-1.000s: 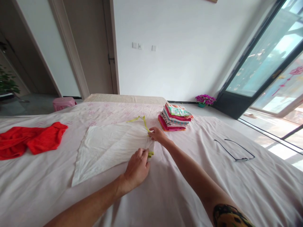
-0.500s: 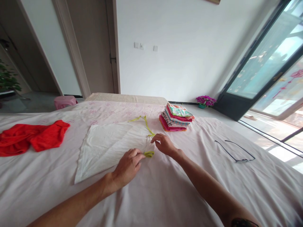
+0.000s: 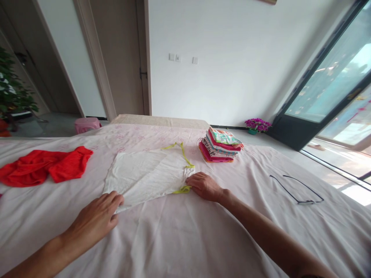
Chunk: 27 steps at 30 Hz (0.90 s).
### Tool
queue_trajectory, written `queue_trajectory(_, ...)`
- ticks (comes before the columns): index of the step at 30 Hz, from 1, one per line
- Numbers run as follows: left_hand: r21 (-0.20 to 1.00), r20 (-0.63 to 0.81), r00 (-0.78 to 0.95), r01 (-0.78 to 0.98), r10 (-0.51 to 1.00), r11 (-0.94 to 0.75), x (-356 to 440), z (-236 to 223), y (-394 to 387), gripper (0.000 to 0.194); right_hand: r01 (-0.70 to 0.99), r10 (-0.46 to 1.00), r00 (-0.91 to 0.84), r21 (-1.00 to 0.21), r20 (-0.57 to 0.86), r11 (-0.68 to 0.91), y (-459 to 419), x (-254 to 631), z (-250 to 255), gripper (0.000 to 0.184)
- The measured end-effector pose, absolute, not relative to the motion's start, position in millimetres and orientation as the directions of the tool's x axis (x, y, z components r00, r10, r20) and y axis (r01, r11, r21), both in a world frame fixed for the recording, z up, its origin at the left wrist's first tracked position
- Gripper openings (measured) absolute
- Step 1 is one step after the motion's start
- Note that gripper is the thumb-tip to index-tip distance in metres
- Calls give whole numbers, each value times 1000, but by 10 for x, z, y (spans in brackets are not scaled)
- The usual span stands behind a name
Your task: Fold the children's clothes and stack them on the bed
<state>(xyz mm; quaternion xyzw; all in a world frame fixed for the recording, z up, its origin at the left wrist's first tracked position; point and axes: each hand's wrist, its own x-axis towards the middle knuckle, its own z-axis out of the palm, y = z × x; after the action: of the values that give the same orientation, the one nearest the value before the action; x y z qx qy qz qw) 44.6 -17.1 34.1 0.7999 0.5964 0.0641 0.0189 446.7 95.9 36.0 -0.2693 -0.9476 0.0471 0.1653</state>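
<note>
A white sleeveless top (image 3: 145, 172) with yellow-green edging and straps lies flat on the sheet in front of me, its neck end to the right. My left hand (image 3: 100, 214) is at the lower left corner of its hem, fingers together and closed over the cloth. At the opposite end, my right hand (image 3: 204, 186) has its fingers bent onto the gathered white cloth beside the yellow-green trim. The fingertips of both hands are partly hidden.
A pile of folded clothes (image 3: 220, 144) stands beyond my right hand. Red clothing (image 3: 48, 164) lies crumpled at the left. Eyeglasses (image 3: 308, 201) rest on the pale bedsheet (image 3: 162, 243) at the right. A pink stool (image 3: 87, 124) stands past the far left edge.
My left hand has moved from the neck end leftward to the hem corner. My right hand has lowered onto the neck end, its fingers closing there. The view has shifted slightly.
</note>
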Motion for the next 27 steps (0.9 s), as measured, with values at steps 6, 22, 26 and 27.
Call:
queue_trajectory(6,352,103,140,921,985,-168,198,307,-50,15,683,776,-566,-368,280,631,1134,4302,449,22)
queue_trajectory(22,473,194,-243,872,951,126,-78,232,929,53,959,965,-135,-216,226,185,1708,4003,308,25)
queue_trajectory(26,198,424,59,968,904,-156,-117,272,602,49,852,828,-425,-148,365,502,1494,4176,361,19)
queue_trajectory(27,126,433,154,965,888,-228,-125,262,536,45,803,780,-516,-116,354,584,1446,4212,368,19)
